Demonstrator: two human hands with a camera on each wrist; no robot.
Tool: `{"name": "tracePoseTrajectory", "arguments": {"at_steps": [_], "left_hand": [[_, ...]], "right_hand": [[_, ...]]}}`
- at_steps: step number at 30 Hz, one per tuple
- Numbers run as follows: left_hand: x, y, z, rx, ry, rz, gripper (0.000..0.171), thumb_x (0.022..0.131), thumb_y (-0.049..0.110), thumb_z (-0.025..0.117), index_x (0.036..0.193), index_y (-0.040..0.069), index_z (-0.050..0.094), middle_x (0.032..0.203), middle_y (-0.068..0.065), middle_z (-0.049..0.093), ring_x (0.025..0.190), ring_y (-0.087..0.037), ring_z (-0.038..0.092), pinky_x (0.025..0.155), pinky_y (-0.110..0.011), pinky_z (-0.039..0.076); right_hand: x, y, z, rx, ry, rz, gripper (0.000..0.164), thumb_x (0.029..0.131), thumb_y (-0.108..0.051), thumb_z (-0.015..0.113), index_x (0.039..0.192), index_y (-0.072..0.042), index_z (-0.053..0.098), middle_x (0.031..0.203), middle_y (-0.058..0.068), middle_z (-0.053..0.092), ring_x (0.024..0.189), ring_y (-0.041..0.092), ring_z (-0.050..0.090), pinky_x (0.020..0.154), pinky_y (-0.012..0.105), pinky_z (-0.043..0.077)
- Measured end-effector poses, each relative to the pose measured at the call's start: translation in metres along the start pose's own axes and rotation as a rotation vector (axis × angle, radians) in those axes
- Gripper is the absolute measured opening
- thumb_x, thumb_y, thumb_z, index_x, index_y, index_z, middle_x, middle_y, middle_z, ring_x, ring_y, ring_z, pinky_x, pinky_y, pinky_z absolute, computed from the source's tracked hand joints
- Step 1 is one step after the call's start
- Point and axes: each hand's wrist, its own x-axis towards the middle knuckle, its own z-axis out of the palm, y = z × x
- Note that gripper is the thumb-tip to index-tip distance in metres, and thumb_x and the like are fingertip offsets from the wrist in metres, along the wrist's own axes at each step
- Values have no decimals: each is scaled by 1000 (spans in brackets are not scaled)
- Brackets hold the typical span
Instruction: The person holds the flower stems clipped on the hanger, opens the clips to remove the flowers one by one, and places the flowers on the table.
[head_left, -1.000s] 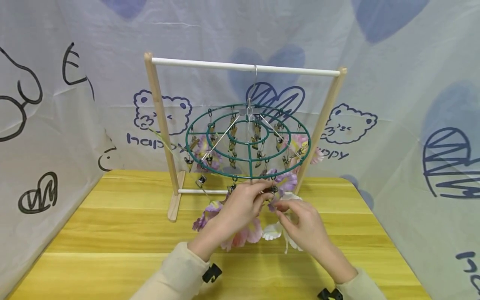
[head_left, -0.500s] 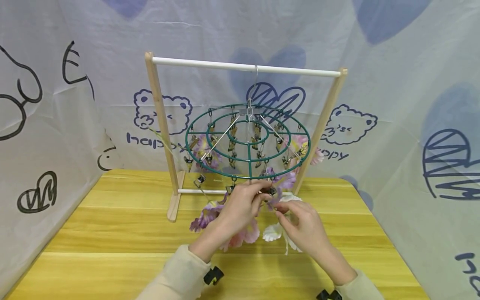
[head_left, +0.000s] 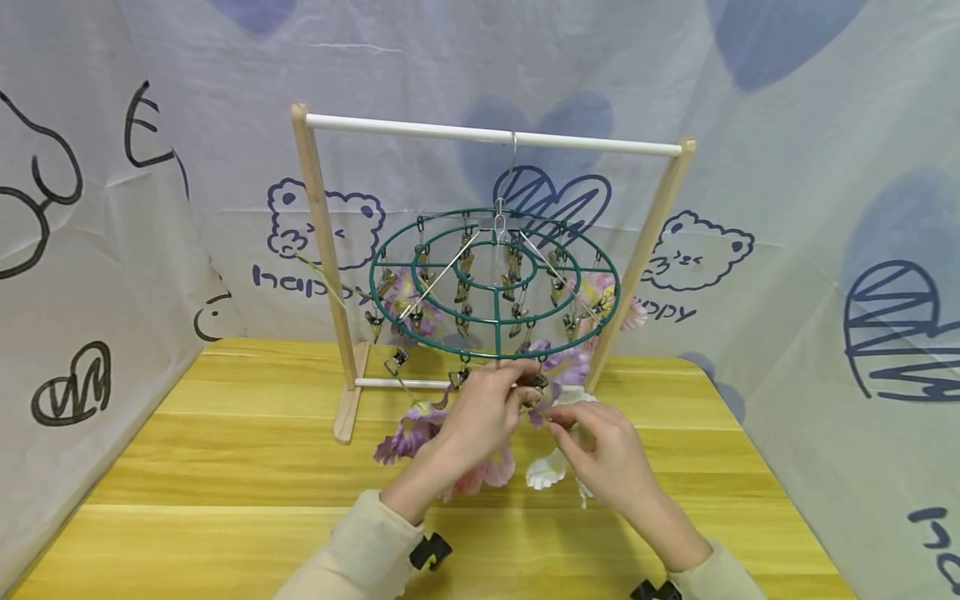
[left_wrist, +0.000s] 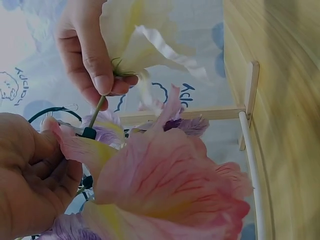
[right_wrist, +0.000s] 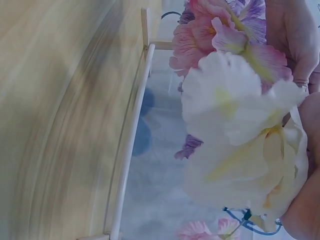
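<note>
In the head view, a green ringed rack (head_left: 497, 288) hangs by its hook from the white bar (head_left: 487, 133) of a wooden stand (head_left: 322, 221) on the worktop (head_left: 225, 467). Both hands meet near the rack's front edge: the left hand (head_left: 483, 412) at a hanging clip (head_left: 536, 383), the right hand (head_left: 607, 446) just beside it, with a white flower (head_left: 547, 471) below. In the left wrist view, the right fingers are clamped on the flower's green stem (left_wrist: 95, 114), whose end meets the clip's dark tips; the left fingers curl and pinch the clip, partly behind a pink flower (left_wrist: 165, 170). In the right wrist view, the white flower covers the right fingertips; purple petals (right_wrist: 255, 22) show beyond the pink ones.
</note>
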Motion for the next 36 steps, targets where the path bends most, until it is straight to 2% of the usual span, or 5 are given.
{"name": "tracePoseTrajectory", "arguments": {"at_steps": [4,11,23,36], "left_hand": [[-1,1,-1,30,12,-14,29,95,-3,67,124,-1,72,110,-12,77,96,-30,73,80,-39,61],[-1,3,-2,37,8,-45,30,96,-3,66,125,1,72,108,-7,78,92,-26,71,67,-29,55],[-1,7,-2,31,6,-67,24,98,4,68,122,1,74,109,-8,78,93,-26,71,72,-33,57],[-1,6,-2,12,18,-60,23,99,4,67,121,1,74,108,-8,78,94,-24,72,72,-29,56]], "right_hand": [[0,-1,1,-5,-2,-2,20,81,-1,85,98,-8,77,88,-2,76,82,14,70,80,43,59],[-1,-2,1,11,-11,1,19,82,0,85,98,-8,77,89,-3,76,82,12,70,78,42,59],[-3,-1,-1,36,-40,0,20,83,4,82,99,-7,78,92,-2,78,85,15,72,77,41,60],[-5,1,-3,30,-49,-15,21,81,5,82,98,-7,79,93,-2,78,84,15,72,76,41,61]]}}
